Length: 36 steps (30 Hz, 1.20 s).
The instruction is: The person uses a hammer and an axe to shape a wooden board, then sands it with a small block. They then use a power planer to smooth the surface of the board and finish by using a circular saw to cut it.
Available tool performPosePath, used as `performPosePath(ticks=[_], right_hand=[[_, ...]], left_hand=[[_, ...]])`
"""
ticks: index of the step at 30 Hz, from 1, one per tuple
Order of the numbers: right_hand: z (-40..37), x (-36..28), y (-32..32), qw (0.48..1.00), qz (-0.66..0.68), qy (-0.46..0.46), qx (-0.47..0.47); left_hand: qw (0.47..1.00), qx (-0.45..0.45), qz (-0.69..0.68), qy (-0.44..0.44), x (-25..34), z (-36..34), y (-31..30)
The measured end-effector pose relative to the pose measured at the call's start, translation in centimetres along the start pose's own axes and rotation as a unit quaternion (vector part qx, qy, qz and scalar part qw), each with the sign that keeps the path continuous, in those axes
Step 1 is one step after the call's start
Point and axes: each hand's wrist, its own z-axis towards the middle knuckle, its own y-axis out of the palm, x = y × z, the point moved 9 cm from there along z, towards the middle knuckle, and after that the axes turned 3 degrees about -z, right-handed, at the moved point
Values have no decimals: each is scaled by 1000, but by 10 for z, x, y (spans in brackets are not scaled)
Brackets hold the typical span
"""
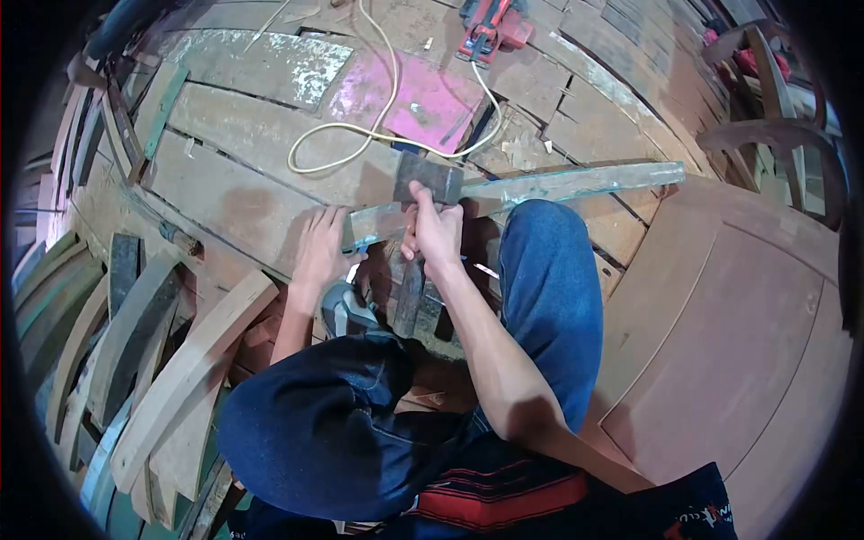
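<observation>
My right hand (436,236) is closed around the handle of a mallet, just below its dark block head (430,178). The head overlaps a long, slightly curved wooden piece (576,184) with pale green paint, which lies across in front of my knees. At the left end of this piece is my left hand (320,245), with its fingers and thumb around that end. Part of the mallet's handle (409,301) shows below my right hand, between my legs. A grey rounded object (346,310) sits below my left hand, partly hidden by my leg.
A pink board (405,94) and a looping pale cord (337,126) lie ahead on the plank floor. The cord leads to a red power tool (490,34). Curved timber pieces (193,378) are stacked at left. A wooden panel (720,333) lies at right, below a curved wooden frame (778,135).
</observation>
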Motion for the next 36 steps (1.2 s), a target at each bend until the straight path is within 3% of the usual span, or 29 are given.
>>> performPosePath(ticks=[8,13,20,22,24,28,29,31,36], right_hand=[[-10,-10,7,992,-112,-48,-33],[-7,-26,-1,996,-25,-83,-31],[-3,-35,-27,993,-58,-92,42],[1,-39,-29,989,-63,-127,50],[1,-32,-29,993,-47,-96,41],[-17,-62,-31,985,-42,-155,57],[-11,-53,-30,990,-23,-132,45],[0,-47,-33,982,-54,-173,51],[-5,-61,-44,979,-99,-167,61]], left_hand=[[996,62,47,39,-7,-2,11],[989,84,105,65,-13,36,-10],[981,74,81,160,-28,87,-14],[987,51,63,137,-29,92,-16],[992,34,41,115,-34,94,-13],[992,42,45,112,-36,98,-13],[992,39,32,120,-39,100,-11],[991,32,17,129,-45,103,-10],[993,19,28,112,-37,100,-11]])
